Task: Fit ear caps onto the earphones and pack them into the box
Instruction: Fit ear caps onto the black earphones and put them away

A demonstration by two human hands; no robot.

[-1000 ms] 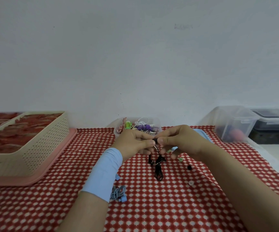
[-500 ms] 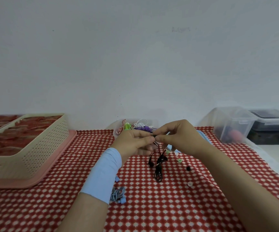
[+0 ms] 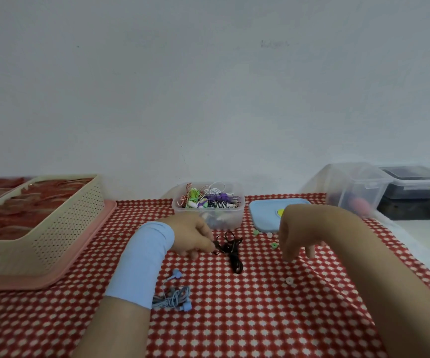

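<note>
the left hand (image 3: 193, 236), with a light blue sleeve (image 3: 141, 264) over its wrist, sits low over the red-and-white checked tablecloth (image 3: 234, 326). its fingers are curled in and pinch one end of the black earphones (image 3: 230, 251), whose bundled cord lies on the cloth just right of the fingertips. the right hand (image 3: 299, 228) hovers well apart from the left one, wrist raised and fingers pointing down at the cloth. the back of the hand hides the fingertips, so i cannot tell whether they hold anything. small loose ear caps lie round this hand: a green ear cap (image 3: 274, 245) just left of it, another green one (image 3: 255, 231) and a white one (image 3: 269, 235) beyond that, and a white ear cap (image 3: 289, 280) nearer the camera. a bundled pair of blue earphones (image 3: 175, 295) rests on the cloth beside the left forearm. behind the left hand stands the clear plastic box (image 3: 232, 218), open and holding a tangle of coloured earphones. its blue lid (image 3: 265, 215) lies flat just to its right, partly behind the right hand. far left, a cream perforated basket (image 3: 61, 228) sits on a pink tray (image 3: 89, 244). far right, two clear lidded containers (image 3: 356, 187) stand against the white wall (image 3: 208, 99).
</note>
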